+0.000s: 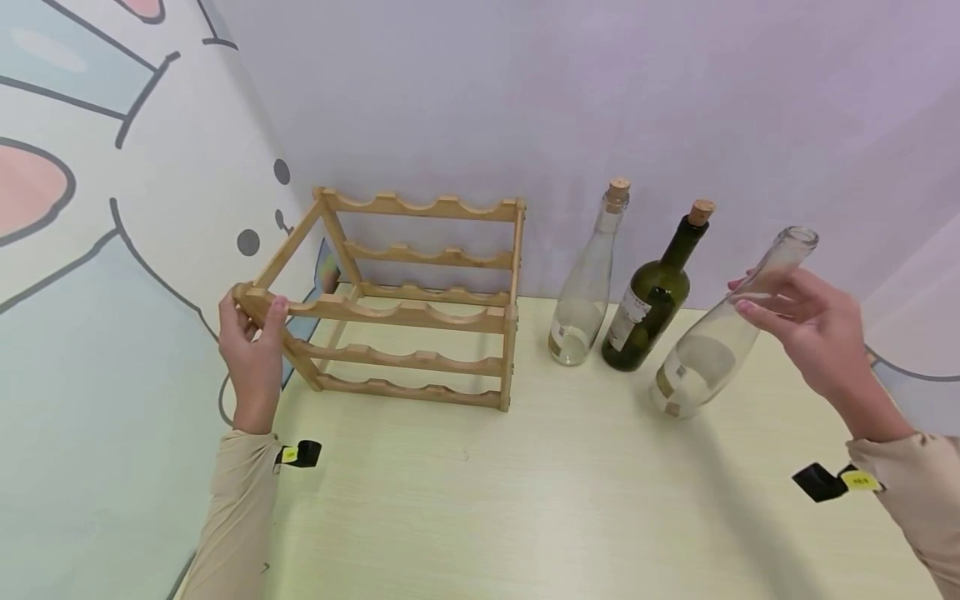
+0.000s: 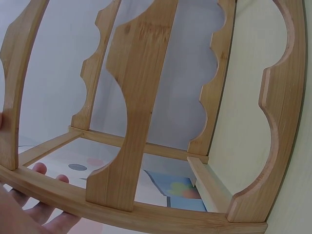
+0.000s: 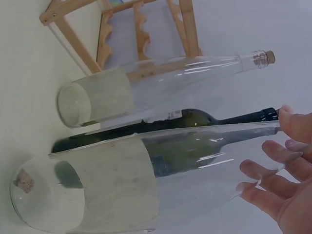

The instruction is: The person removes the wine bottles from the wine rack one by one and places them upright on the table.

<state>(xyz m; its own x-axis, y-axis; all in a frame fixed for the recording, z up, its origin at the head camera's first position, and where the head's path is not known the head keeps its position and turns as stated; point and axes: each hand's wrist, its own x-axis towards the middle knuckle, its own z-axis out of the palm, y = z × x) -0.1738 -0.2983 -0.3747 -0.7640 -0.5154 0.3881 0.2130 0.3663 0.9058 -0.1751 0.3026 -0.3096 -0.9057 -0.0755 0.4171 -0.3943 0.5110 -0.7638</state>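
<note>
My left hand (image 1: 255, 358) grips the front left upper corner of a wooden wine rack (image 1: 420, 313); the thumb lies on the front rail, and fingertips (image 2: 40, 168) show past the side bar in the left wrist view. With my right hand (image 1: 821, 329) I hold a clear glass bottle (image 1: 705, 358) by its neck, thumb on one side and fingers on the other. The bottle leans, its uncorked mouth up and to the right. Whether its base touches the table cannot be told. In the right wrist view this bottle (image 3: 117, 185) lies across the lower part.
Between rack and held bottle stand a corked clear bottle (image 1: 581, 300) and a corked dark green wine bottle (image 1: 648, 308). They are on a pale wooden table (image 1: 480, 492). A plain wall (image 1: 562, 100) rises behind, and a cartoon-printed wall (image 1: 150, 275) borders the left side.
</note>
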